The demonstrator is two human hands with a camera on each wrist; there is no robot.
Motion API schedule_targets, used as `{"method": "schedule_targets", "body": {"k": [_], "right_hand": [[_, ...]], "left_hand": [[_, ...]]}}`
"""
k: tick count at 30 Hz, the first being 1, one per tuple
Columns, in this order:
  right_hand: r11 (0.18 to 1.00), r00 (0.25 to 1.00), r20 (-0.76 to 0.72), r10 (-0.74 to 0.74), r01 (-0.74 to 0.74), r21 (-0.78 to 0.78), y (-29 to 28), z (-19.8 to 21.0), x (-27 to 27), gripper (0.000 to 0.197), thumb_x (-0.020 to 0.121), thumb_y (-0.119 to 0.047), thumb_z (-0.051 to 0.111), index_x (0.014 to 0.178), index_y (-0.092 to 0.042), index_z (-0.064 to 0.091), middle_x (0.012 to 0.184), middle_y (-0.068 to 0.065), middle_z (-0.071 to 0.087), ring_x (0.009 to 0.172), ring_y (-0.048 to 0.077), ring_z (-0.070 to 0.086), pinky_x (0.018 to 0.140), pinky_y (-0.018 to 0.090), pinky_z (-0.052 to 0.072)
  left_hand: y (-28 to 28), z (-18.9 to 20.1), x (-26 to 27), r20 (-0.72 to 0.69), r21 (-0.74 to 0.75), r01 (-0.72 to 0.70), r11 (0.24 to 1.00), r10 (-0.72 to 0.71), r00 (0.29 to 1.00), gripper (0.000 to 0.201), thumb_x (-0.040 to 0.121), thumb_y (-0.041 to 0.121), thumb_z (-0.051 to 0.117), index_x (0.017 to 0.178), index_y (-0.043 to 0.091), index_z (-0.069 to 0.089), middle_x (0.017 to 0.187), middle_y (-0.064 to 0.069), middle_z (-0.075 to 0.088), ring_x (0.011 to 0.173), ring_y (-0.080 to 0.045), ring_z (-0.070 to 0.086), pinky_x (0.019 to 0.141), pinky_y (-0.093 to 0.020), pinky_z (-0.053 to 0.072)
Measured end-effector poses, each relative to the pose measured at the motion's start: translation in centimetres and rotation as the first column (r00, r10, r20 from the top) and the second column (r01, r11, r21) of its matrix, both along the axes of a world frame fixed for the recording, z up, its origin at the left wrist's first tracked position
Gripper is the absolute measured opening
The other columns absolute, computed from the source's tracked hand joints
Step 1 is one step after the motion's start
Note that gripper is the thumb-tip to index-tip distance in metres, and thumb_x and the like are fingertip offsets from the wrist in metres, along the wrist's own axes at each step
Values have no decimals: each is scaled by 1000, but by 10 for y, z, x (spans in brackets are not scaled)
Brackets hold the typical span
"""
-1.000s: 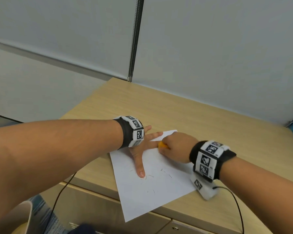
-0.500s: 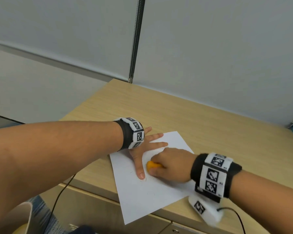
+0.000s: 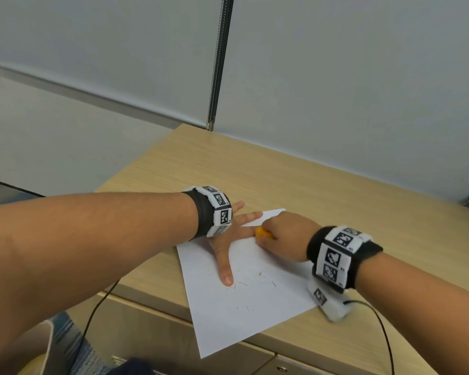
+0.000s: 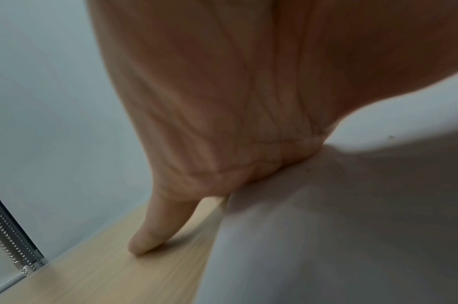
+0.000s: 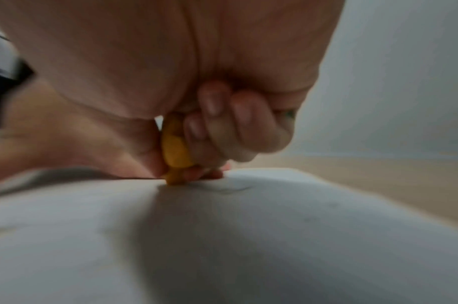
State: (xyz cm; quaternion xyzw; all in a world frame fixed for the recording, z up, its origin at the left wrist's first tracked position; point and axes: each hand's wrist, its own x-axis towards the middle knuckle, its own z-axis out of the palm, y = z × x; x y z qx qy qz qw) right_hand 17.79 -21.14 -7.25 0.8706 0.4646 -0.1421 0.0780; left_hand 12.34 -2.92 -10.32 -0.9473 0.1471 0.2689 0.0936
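Pale wood drawer fronts (image 3: 152, 328) run along the bottom of the head view, and a black cable (image 3: 92, 318) hangs in front of them at lower left. Above them starts the worktop (image 3: 322, 185). A white sheet of paper (image 3: 244, 320) lies askew on it in the lower middle of the frame, its nearest corner jutting past the front edge. Short dark flecks (image 3: 257, 280) are scattered over the sheet's middle.

Further up the sheet, the left hand (image 3: 228, 239) lies flat on its upper left part, fingers (image 3: 251, 215) straight and spread. The thumb points down the frame toward the flecks, and the outermost finger rests off the paper on bare wood.

Just beside it, at the frame's centre, the right hand (image 3: 284, 236) is balled up, its fingers curled round a yellow piece (image 3: 263, 234). In the right wrist view the lower end of this piece touches the paper, close against a finger of the left hand. What the piece is cannot be told. Both wrists wear black wristbands (image 3: 339, 255) with black-and-white markers.

Beyond the hands the worktop runs up to grey wall panels (image 3: 349, 90), which are split by an upright metal strip (image 3: 220, 63) in the upper middle.
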Motion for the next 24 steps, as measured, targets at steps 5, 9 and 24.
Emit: {"method": "schedule_targets", "body": {"k": [5, 9, 24], "right_hand": [[988, 977, -171, 129, -141, -63, -7, -3, -47, 33, 101, -53, 42, 84, -28, 54, 83, -5, 58, 83, 20, 58, 84, 41, 51], [999, 1000, -21, -17, 17, -41, 3, 8, 0, 38, 103, -49, 39, 94, -21, 62, 92, 0, 67, 87, 22, 63, 85, 39, 53], [989, 978, -159, 138, -145, -36, 0, 1, -60, 32, 103, -50, 39, 89, -25, 55, 83, -3, 56, 81, 19, 52, 81, 37, 48]], "left_hand": [[-5, 6, -1, -3, -10, -2, 1000, 2, 1000, 139, 55, 84, 71, 145, 52, -29, 154, 13, -42, 142, -36, -36, 112, -70, -10], [1, -2, 0, 12, 2, -12, 1000, 12, 1000, 143, 41, 96, 61, 146, 54, -25, 153, 15, -42, 143, -33, -36, 112, -71, -6], [-4, 7, -2, 4, -20, -6, 1000, 6, 1000, 139, 52, 86, 70, 145, 53, -28, 155, 13, -40, 143, -35, -35, 110, -70, -9]]}}
